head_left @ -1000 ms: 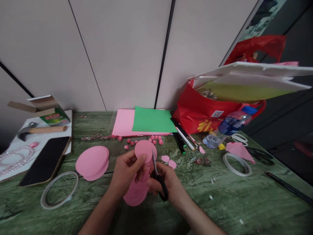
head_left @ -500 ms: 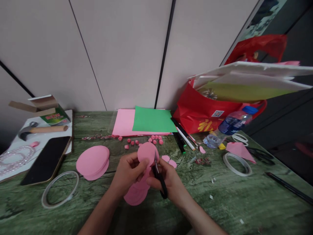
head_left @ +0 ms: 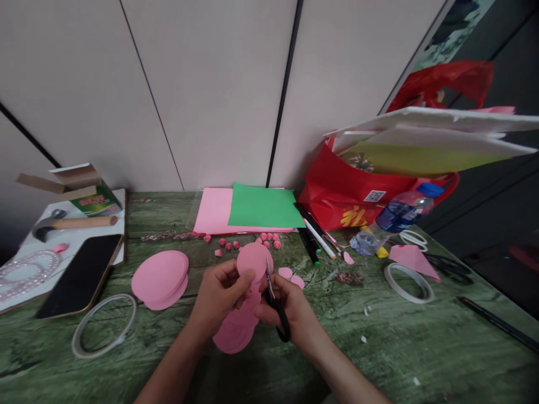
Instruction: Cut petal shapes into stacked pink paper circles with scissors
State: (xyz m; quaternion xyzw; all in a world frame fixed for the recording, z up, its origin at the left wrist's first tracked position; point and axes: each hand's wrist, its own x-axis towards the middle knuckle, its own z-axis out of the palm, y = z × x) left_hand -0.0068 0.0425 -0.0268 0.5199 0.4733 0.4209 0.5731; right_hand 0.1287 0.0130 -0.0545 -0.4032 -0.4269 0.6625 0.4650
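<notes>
My left hand (head_left: 221, 294) pinches a round piece of pink paper (head_left: 251, 262) between thumb and fingers. Black-handled scissors (head_left: 278, 311) are in my right hand (head_left: 295, 314), their blades pointing up against the right edge of that paper. Below both hands lies more pink paper (head_left: 233, 335) with rounded edges. Two small pink paper pieces (head_left: 285, 272) rest just to the right of the blades. To the left of my left hand is a stack of pink paper circles (head_left: 160, 276).
Small pink balls (head_left: 228, 246) lie behind my hands, before green paper (head_left: 267, 206). Pens (head_left: 320, 238), a bottle (head_left: 398, 216), a red bag (head_left: 330, 191) and tape (head_left: 408, 282) stand or lie right. A phone (head_left: 80, 275), hammer (head_left: 78, 223) and tape roll (head_left: 104, 325) are left.
The scissors have shifted very slightly against the paper's right edge. Both hands keep nearly the same place and hold.
</notes>
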